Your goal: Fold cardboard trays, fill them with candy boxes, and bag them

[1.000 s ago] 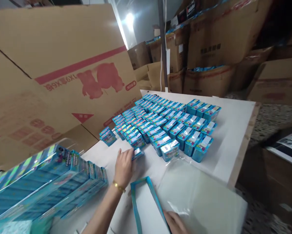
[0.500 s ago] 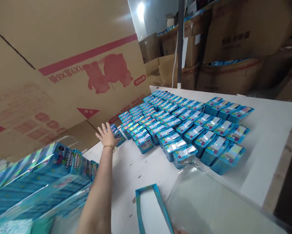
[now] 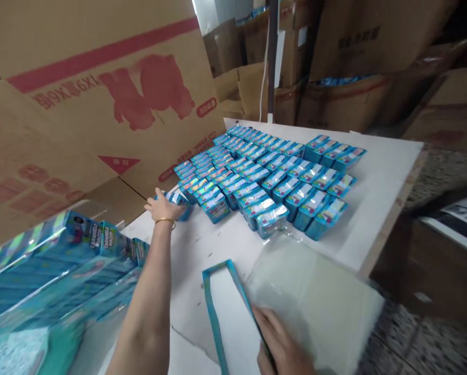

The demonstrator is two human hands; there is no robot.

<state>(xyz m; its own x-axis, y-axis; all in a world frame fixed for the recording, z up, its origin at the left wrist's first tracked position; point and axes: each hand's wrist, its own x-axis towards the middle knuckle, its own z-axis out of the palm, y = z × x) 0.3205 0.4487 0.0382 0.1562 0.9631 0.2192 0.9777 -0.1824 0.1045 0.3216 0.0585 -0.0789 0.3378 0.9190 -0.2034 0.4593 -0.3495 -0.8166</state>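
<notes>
A couple of small blue packs with shiny tops (image 3: 180,202) stand at the left edge of the grouped packs, partly hidden by the person's left hand (image 3: 165,208). That hand's fingers reach over them, somewhat spread; whether they grip a pack cannot be told. A thin gold-coloured bracelet (image 3: 165,219) circles the wrist. Nearer the person is a long, shallow, open tray with blue walls and a white inside (image 3: 233,317); the fingers of the right hand (image 3: 282,346) are closed on its right wall.

Just right of the tray lies a pile of clear plastic sheets or bags (image 3: 323,291). Behind it, many blue tub-shaped packs with glossy labelled tops (image 3: 252,179) stand in close rows on the white surface (image 3: 381,166). At left sits a stack of blue boxes in clear wrap (image 3: 57,260), before a large brown cardboard panel with red printing (image 3: 80,135). Farther back, beyond a dark upright pole (image 3: 272,62), brown cartons (image 3: 346,41) are piled.
</notes>
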